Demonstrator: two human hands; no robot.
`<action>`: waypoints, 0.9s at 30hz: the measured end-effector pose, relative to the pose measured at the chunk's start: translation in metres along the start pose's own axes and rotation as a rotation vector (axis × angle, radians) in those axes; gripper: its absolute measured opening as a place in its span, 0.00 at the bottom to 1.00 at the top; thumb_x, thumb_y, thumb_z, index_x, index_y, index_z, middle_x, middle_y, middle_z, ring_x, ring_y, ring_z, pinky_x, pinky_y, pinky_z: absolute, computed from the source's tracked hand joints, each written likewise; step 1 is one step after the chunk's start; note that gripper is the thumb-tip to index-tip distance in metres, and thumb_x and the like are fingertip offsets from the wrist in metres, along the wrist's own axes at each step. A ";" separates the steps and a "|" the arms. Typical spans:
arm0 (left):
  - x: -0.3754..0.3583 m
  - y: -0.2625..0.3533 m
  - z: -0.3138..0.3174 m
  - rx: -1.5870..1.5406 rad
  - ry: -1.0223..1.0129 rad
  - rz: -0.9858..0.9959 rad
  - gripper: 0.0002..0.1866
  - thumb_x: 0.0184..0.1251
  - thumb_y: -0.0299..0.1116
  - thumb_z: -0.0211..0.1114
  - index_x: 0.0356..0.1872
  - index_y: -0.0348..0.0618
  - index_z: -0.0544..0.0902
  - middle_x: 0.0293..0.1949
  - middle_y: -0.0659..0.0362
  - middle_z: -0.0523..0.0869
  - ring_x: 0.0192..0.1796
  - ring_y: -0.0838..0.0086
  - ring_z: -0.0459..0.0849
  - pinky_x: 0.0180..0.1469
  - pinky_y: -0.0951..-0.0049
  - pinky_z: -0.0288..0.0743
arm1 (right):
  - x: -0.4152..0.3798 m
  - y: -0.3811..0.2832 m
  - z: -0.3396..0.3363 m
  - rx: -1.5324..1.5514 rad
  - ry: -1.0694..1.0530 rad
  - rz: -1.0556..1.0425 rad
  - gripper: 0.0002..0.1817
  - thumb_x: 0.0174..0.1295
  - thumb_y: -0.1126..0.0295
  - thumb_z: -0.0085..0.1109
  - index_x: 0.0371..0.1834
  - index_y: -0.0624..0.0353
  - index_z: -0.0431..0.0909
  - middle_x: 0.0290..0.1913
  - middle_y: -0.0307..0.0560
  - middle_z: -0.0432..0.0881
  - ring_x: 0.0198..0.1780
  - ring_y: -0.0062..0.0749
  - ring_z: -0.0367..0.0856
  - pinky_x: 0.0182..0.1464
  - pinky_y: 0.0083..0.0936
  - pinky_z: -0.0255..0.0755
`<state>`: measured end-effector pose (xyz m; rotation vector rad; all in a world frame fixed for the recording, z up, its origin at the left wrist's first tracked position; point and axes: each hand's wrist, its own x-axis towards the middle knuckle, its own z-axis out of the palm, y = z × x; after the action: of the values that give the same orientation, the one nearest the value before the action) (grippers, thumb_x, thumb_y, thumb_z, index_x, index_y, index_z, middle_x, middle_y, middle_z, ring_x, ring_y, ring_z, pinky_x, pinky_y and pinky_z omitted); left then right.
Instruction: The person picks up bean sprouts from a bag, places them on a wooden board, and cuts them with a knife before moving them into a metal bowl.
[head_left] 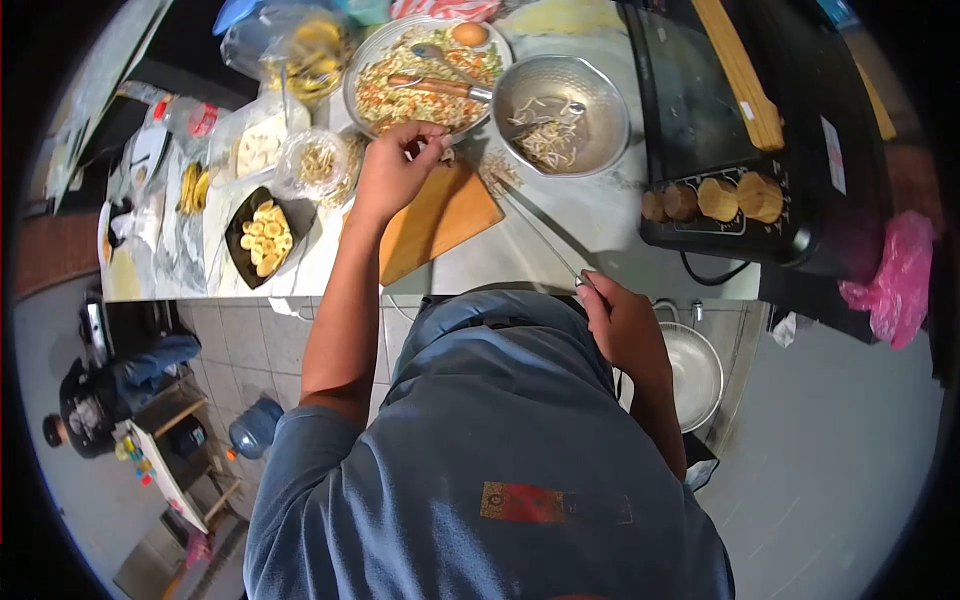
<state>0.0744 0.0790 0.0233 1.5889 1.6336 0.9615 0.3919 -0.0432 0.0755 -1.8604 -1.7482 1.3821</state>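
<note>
One likely stiff utensil (pixel 541 236) sits well end-gripped in the right hand (pixel 622 322); the left hand (pixel 395 172) pinches, contents unclear, near the cutting board (pixel 437 222).

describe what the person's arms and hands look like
The left hand and right hand are both bare, without gloves, and no watch or bracelet shows on either wrist. The left sleeve is plain blue-grey cloth, ending near the elbow and leaving the forearm uncovered. The right forearm is bare too; its sleeve edge is unclear.
</note>
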 end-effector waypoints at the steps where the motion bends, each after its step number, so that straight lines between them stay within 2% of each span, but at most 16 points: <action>1: -0.015 -0.012 -0.012 0.019 0.043 -0.094 0.10 0.73 0.34 0.70 0.46 0.37 0.88 0.30 0.67 0.85 0.31 0.86 0.77 0.36 0.80 0.72 | 0.006 -0.005 0.002 -0.015 -0.037 -0.019 0.19 0.74 0.58 0.55 0.57 0.61 0.81 0.36 0.63 0.86 0.42 0.63 0.85 0.45 0.45 0.77; 3: -0.033 -0.023 -0.024 0.026 0.063 -0.149 0.11 0.73 0.34 0.69 0.46 0.36 0.87 0.30 0.67 0.85 0.31 0.86 0.77 0.36 0.80 0.72 | 0.013 -0.013 0.003 -0.150 -0.034 0.017 0.22 0.73 0.57 0.57 0.63 0.60 0.80 0.35 0.64 0.86 0.42 0.62 0.86 0.47 0.44 0.78; 6: -0.056 -0.037 -0.037 0.010 0.105 -0.198 0.11 0.73 0.34 0.69 0.47 0.36 0.87 0.28 0.66 0.84 0.31 0.86 0.77 0.35 0.79 0.72 | 0.022 -0.024 0.005 -0.134 -0.063 -0.025 0.23 0.71 0.57 0.59 0.64 0.59 0.79 0.32 0.64 0.86 0.40 0.63 0.86 0.45 0.45 0.78; 8: -0.071 -0.035 -0.046 0.051 0.095 -0.295 0.12 0.72 0.35 0.69 0.45 0.35 0.87 0.26 0.61 0.85 0.28 0.83 0.79 0.32 0.76 0.72 | 0.030 -0.021 0.008 -0.162 -0.077 -0.102 0.23 0.71 0.58 0.60 0.63 0.60 0.79 0.31 0.64 0.85 0.39 0.63 0.86 0.44 0.45 0.78; 9: -0.078 -0.038 -0.050 0.063 0.088 -0.322 0.11 0.70 0.33 0.68 0.45 0.35 0.87 0.28 0.58 0.86 0.29 0.77 0.83 0.33 0.73 0.75 | 0.034 -0.021 0.009 -0.181 -0.075 -0.170 0.23 0.71 0.58 0.60 0.63 0.60 0.79 0.29 0.64 0.84 0.37 0.63 0.86 0.42 0.46 0.78; 10: -0.084 -0.042 -0.052 0.062 0.107 -0.333 0.11 0.70 0.33 0.68 0.45 0.35 0.87 0.28 0.58 0.86 0.29 0.77 0.83 0.33 0.73 0.75 | 0.037 -0.024 0.010 -0.190 -0.090 -0.182 0.23 0.71 0.58 0.60 0.63 0.60 0.79 0.29 0.64 0.84 0.37 0.63 0.86 0.42 0.46 0.78; 12: -0.098 -0.056 -0.056 0.213 0.185 -0.322 0.10 0.68 0.31 0.68 0.44 0.36 0.87 0.33 0.52 0.89 0.34 0.65 0.87 0.39 0.68 0.79 | 0.041 -0.031 0.011 -0.182 -0.092 -0.232 0.22 0.71 0.59 0.60 0.63 0.60 0.79 0.27 0.65 0.82 0.35 0.62 0.86 0.39 0.46 0.77; 13: -0.103 -0.071 -0.058 0.342 0.226 -0.247 0.11 0.68 0.31 0.69 0.47 0.38 0.88 0.35 0.55 0.88 0.30 0.74 0.81 0.37 0.71 0.76 | 0.043 -0.033 0.011 -0.188 -0.104 -0.243 0.22 0.71 0.59 0.60 0.63 0.60 0.79 0.27 0.65 0.82 0.35 0.62 0.86 0.39 0.46 0.77; 14: -0.109 -0.085 -0.057 0.342 0.238 -0.257 0.11 0.68 0.31 0.69 0.47 0.38 0.88 0.35 0.55 0.88 0.30 0.74 0.81 0.37 0.71 0.76 | 0.045 -0.034 0.012 -0.176 -0.118 -0.239 0.22 0.71 0.59 0.60 0.63 0.60 0.79 0.26 0.65 0.82 0.34 0.61 0.85 0.39 0.46 0.76; 16: -0.116 -0.088 -0.058 0.428 0.307 -0.154 0.10 0.67 0.30 0.69 0.45 0.38 0.89 0.39 0.51 0.88 0.34 0.67 0.83 0.39 0.69 0.77 | 0.047 -0.036 0.013 -0.167 -0.141 -0.241 0.22 0.71 0.60 0.61 0.62 0.60 0.79 0.26 0.64 0.81 0.33 0.61 0.85 0.38 0.45 0.76; 17: -0.118 -0.089 -0.058 0.361 0.288 -0.247 0.10 0.66 0.30 0.70 0.44 0.37 0.88 0.40 0.50 0.87 0.37 0.63 0.84 0.40 0.67 0.78 | 0.049 -0.035 0.014 -0.167 -0.149 -0.241 0.22 0.71 0.60 0.61 0.62 0.60 0.79 0.25 0.64 0.81 0.33 0.60 0.85 0.37 0.45 0.76; 21: -0.118 -0.075 -0.055 0.383 0.235 -0.324 0.12 0.64 0.34 0.71 0.42 0.37 0.88 0.39 0.49 0.86 0.37 0.60 0.84 0.43 0.63 0.79 | 0.050 -0.038 0.015 -0.161 -0.162 -0.248 0.22 0.70 0.60 0.61 0.62 0.59 0.79 0.25 0.63 0.82 0.32 0.60 0.85 0.37 0.45 0.75; 24: -0.119 -0.078 -0.053 0.400 0.245 -0.275 0.12 0.63 0.34 0.72 0.41 0.36 0.88 0.38 0.49 0.86 0.40 0.57 0.86 0.45 0.61 0.79 | 0.050 -0.038 0.014 -0.206 -0.163 -0.267 0.21 0.70 0.60 0.61 0.62 0.59 0.80 0.26 0.64 0.82 0.32 0.59 0.86 0.37 0.44 0.76; 27: -0.119 -0.075 -0.053 0.411 0.217 -0.307 0.10 0.62 0.32 0.72 0.40 0.36 0.87 0.39 0.48 0.86 0.43 0.55 0.86 0.48 0.59 0.79 | 0.051 -0.032 0.016 -0.163 -0.155 -0.277 0.20 0.70 0.60 0.61 0.61 0.59 0.80 0.26 0.64 0.82 0.33 0.60 0.86 0.37 0.45 0.76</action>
<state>-0.0038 -0.0421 -0.0177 1.4573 2.2635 0.6828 0.3513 0.0028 0.0667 -1.5424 -2.1583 1.3402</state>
